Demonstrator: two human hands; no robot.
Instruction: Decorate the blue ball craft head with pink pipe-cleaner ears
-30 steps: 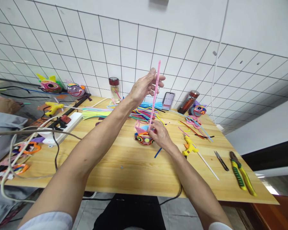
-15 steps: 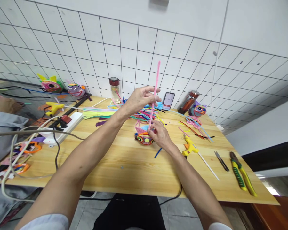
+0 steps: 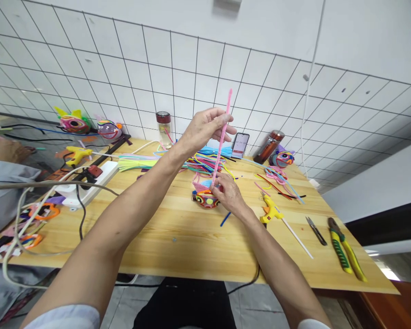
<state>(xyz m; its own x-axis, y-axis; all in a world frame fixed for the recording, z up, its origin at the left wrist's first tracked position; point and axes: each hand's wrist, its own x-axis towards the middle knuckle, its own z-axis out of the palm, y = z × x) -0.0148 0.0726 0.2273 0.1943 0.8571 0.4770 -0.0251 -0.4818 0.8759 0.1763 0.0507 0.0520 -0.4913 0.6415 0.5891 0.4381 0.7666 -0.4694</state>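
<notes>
Over the counter, the left hand had risen along the pink stem, grip unclear; the right hand pinched its lower end.

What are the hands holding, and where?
A pink fuzzy stick: the right hand pinches its lower end; the left hand is at its upper part, grip unclear.

Wht wall w/ blk grid, wood tbl, gray tile flr.

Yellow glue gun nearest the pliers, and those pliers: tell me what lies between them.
In the head view, a white stick and the snips lie between the glue gun and the pliers.
</notes>
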